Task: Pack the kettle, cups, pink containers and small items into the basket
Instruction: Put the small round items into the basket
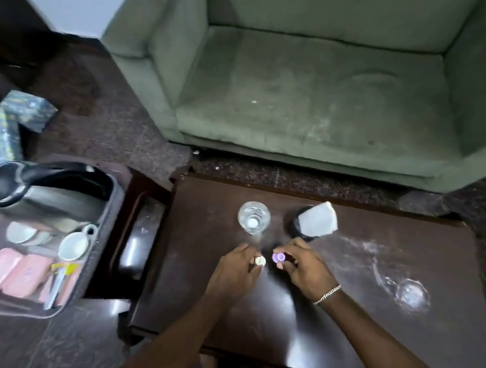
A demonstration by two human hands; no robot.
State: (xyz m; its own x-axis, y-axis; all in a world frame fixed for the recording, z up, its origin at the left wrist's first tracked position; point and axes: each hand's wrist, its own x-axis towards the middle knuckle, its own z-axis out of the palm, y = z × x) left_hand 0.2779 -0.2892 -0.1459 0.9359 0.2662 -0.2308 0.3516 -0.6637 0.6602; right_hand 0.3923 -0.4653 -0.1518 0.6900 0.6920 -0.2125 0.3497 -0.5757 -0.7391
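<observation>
Meanwhile, two small items are pinched at the middle of the dark wooden table (326, 327): a small white round piece (260, 261) is held between the fingertips of the left hand (234, 272), and a small purple cap-like piece (278, 257) is held in the fingertips of the right hand (302, 267), which wears a bracelet (327, 293). Just beyond the hands, a clear glass (254, 216) and a dark cup with a white paper (317, 219) tucked in it are seen close together. A second clear glass (411, 293) is set well apart to the right. To the left, beside the table, the basket (99, 248) is seen already holding the black kettle (43, 190), white cups (73, 245), pink containers (11, 274) and some sachets (59, 280). A green armchair (314, 97) is placed behind the table.
</observation>
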